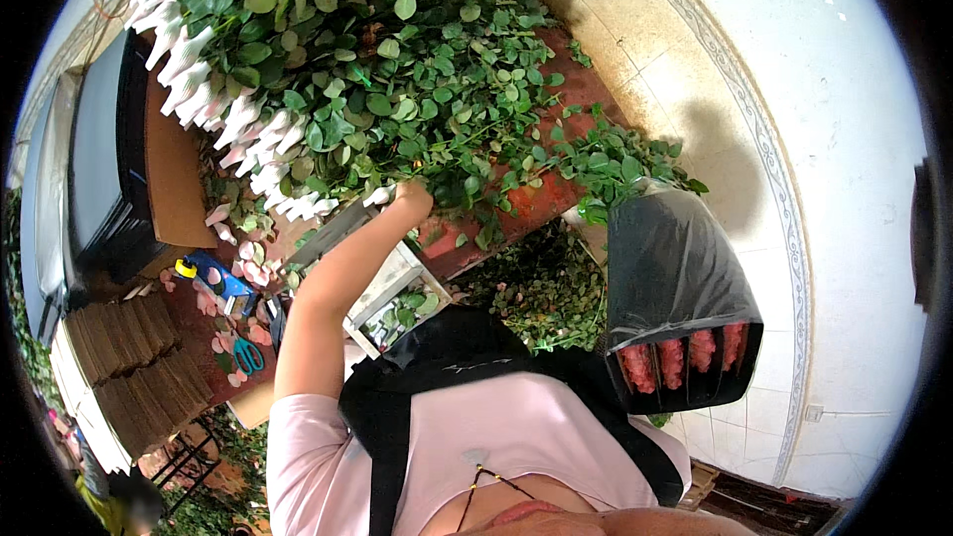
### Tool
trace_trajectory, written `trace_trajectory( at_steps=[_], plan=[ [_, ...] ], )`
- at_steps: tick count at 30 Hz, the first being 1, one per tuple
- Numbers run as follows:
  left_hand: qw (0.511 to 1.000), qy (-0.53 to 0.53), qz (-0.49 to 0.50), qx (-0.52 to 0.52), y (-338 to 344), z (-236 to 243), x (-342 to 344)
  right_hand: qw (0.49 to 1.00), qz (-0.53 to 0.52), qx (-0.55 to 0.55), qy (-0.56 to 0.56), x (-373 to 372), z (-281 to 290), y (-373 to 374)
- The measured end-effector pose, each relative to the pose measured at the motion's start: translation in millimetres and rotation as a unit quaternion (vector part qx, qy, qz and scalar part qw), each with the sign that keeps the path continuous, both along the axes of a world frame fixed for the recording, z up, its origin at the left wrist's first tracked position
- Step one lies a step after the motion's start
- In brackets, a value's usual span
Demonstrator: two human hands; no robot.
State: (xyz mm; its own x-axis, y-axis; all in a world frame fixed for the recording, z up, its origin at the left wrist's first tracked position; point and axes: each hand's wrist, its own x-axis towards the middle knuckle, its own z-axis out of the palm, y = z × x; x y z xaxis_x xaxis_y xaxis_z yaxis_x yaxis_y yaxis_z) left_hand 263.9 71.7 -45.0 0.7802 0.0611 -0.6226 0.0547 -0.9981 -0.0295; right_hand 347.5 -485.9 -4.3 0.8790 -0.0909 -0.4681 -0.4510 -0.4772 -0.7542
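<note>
My left hand (410,201) reaches into a dense heap of leafy green stems (427,69) on a red table (581,89), beside a row of white netted flower heads (238,129). Its fingers are bent down out of sight, so what they hold cannot be made out. Beneath my forearm sits a pale tray (405,306) with leaves in it. My right hand is not visible. At the right stands a bundle of pink flowers (671,362) in dark card and clear wrap (665,253), leaves sticking out at its top.
At the left are stacked black sheets (104,169), brown cardboard pieces (124,357), a yellow-and-blue tool (223,283), teal scissors (248,357) and scattered petals. A tiled wall (725,169) runs along the right. A person (109,496) is at the lower left edge.
</note>
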Motion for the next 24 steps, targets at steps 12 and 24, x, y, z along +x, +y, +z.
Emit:
trace_trajectory(
  at_steps=[12, 24],
  plan=[
    [0.925, -0.320, 0.204, 0.023, 151.1, 146.5, -126.2, 0.999, -0.016, 0.001, 0.033, -15.8, -30.4, -24.9],
    [0.657, -0.402, 0.168, -0.616, -29.3, 220.6, -123.8, 0.999, -0.034, 0.019, -0.011, -17.8, -20.5, -25.9]
  ],
)
